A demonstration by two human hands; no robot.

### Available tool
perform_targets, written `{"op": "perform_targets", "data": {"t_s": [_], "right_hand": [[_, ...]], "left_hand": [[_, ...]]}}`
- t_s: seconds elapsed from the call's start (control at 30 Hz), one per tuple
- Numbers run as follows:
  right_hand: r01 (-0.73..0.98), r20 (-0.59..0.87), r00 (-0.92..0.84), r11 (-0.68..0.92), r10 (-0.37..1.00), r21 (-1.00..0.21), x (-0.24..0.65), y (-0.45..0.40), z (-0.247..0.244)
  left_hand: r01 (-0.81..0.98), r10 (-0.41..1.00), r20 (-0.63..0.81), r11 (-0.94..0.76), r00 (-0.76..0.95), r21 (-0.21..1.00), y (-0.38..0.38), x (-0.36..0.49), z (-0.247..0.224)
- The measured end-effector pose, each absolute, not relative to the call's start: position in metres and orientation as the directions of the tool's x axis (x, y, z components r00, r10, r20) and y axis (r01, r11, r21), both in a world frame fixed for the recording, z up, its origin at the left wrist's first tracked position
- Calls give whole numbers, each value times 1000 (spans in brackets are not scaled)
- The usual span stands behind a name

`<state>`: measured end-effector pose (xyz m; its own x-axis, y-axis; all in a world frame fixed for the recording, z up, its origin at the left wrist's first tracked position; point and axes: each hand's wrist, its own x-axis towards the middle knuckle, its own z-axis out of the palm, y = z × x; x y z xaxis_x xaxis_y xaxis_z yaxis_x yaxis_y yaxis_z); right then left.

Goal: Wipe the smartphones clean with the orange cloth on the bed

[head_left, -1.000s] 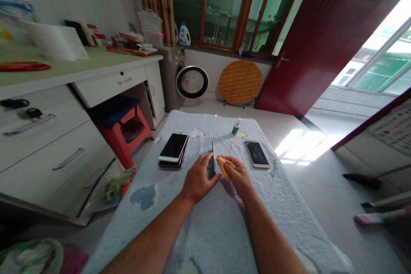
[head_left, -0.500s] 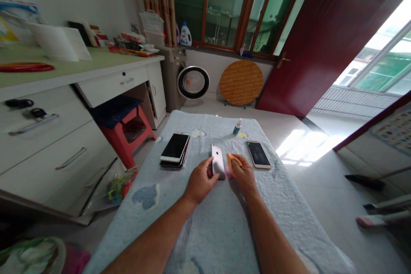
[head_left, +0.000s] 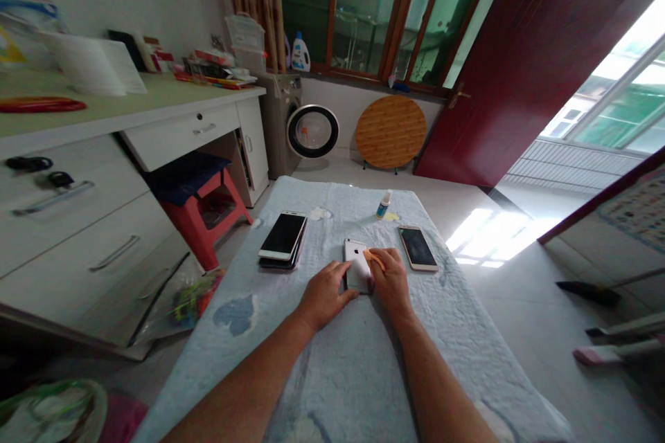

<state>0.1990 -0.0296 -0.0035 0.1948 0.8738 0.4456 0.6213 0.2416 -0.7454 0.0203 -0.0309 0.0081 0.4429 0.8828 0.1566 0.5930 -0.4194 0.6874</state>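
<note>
A silver smartphone (head_left: 357, 268) lies back side up on the cloth-covered table, an apple mark on its back. My left hand (head_left: 325, 294) grips its left edge and lower end between fingers and thumb. An orange cloth (head_left: 372, 259) is bunched in my right hand (head_left: 391, 282), pressed against the phone's right side. Left of my hands rests a stack of phones, a white-framed phone (head_left: 283, 236) on top. On the right lies a gold-framed phone (head_left: 418, 248), dark screen up. A small spray bottle (head_left: 384, 205) stands upright toward the far edge.
The light blue tablecloth (head_left: 332, 374) covers the table. A red stool (head_left: 208, 221) and a white desk (head_left: 197, 126) stand at the left. Behind are a washing machine with its round door (head_left: 312, 132) open and a round wooden board (head_left: 391, 133) leaning on the wall.
The phone has gone from tilted up in my left hand to lying flatter on the table. My right hand has moved left, bringing the orange cloth onto the phone.
</note>
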Motion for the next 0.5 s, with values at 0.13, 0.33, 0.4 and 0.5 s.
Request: {"op": "perform_targets", "data": {"t_s": [0.13,0.33,0.4,0.5], "right_hand": [[657,437,139,247,889,-712,197,-31,-2],[677,436,69,278,897,-681,193,-31,0],[689,422,47,277,905,-670,192,-31,-1],[728,395,6,266,919,-631,192,-30,-3]], "left_hand": [[630,870,160,-454,466,630,-31,19,7],[690,866,152,-475,476,546,-33,19,9],[694,867,159,-478,473,538,-33,19,9],[691,867,181,-482,464,539,-33,18,9]]}}
